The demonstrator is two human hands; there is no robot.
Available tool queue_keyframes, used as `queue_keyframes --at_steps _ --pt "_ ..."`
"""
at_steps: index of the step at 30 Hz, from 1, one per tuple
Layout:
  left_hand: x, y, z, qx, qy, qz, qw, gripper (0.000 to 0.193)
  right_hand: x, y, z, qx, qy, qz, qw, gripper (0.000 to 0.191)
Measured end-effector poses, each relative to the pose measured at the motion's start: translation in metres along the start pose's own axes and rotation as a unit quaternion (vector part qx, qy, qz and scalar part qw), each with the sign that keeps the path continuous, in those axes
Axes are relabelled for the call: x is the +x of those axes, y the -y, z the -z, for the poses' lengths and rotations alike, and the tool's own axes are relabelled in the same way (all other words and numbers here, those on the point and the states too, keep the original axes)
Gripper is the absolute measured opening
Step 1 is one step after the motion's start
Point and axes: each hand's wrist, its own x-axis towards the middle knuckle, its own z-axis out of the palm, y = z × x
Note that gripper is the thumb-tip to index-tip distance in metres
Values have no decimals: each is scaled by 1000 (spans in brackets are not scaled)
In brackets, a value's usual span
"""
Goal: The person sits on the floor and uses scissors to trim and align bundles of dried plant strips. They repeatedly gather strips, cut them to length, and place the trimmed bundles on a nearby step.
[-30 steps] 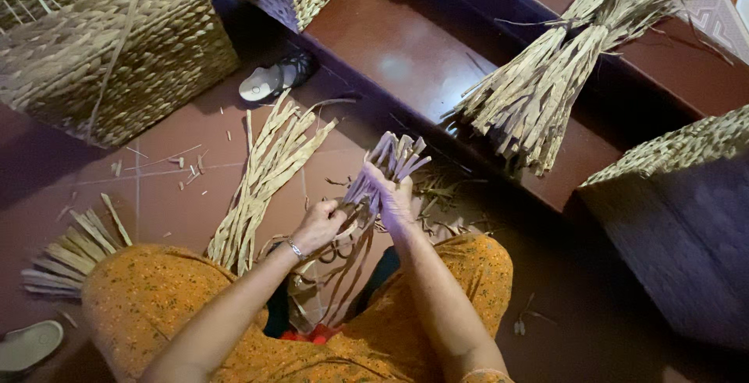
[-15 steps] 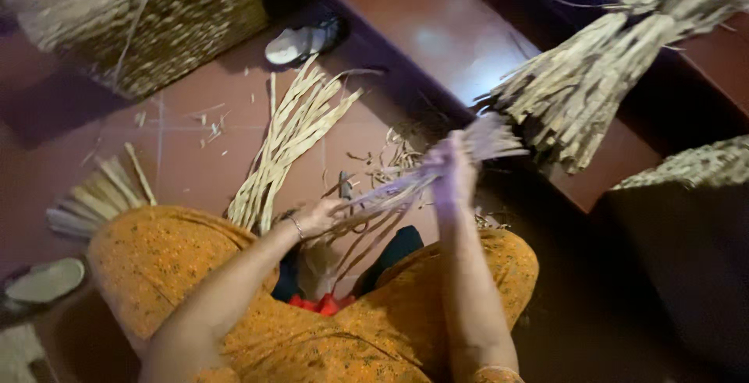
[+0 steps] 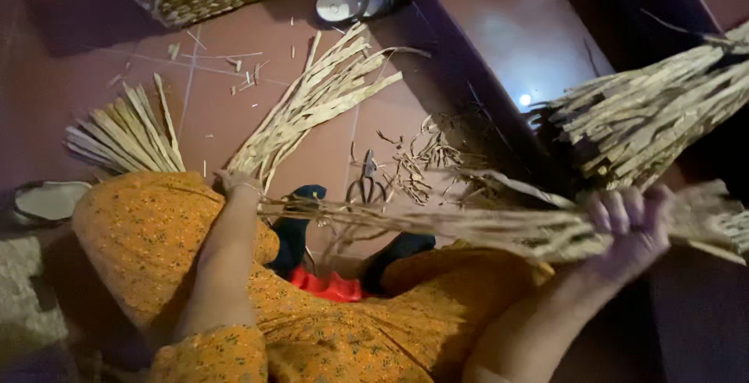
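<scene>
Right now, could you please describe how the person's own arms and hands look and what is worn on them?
Both hands are bare, with no gloves. The left hand has a thin bangle at the wrist. The right hand is blurred; I can make out no jewellery there. An orange garment with a fine speckled pattern ends in short sleeves, leaving the forearms uncovered.

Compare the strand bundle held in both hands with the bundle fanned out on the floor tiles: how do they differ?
The held bundle is off the floor, stretched roughly level between the left hand and the right hand; the floor bundle lies flat on the tiles, untouched. The held bundle is pulled into a tight rope-like line and motion-blurred; the floor bundle spreads loosely into a fan and looks sharp. Both are dried, straw-coloured strips.
</scene>
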Motion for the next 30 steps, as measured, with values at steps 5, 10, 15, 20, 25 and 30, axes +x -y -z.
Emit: queue_keyframes --at_steps 5,10,15,20,25,30 --pt "15 11 17 1 31 11 999 46 -21 41 51 21 -9 -26 999 30" --pt "22 18 34 -8 71 -24 997 62 -34 42 35 110 -47 13 993 45" --pt "26 19 48 -45 123 -92 987 61 -22 5 -28 -394 -223 92 887 34" --pt "71 -15 96 -169 63 -224 958 60 17 -36 -71 -185 -76 -156 967 22" --pt "104 -76 138 -341 -193 -264 881 59 3 -87 -129 -238 -161 -118 951 24" --pt "112 -120 146 -229 -348 -149 897 48 10 -110 -157 -311 -217 -137 915 40"
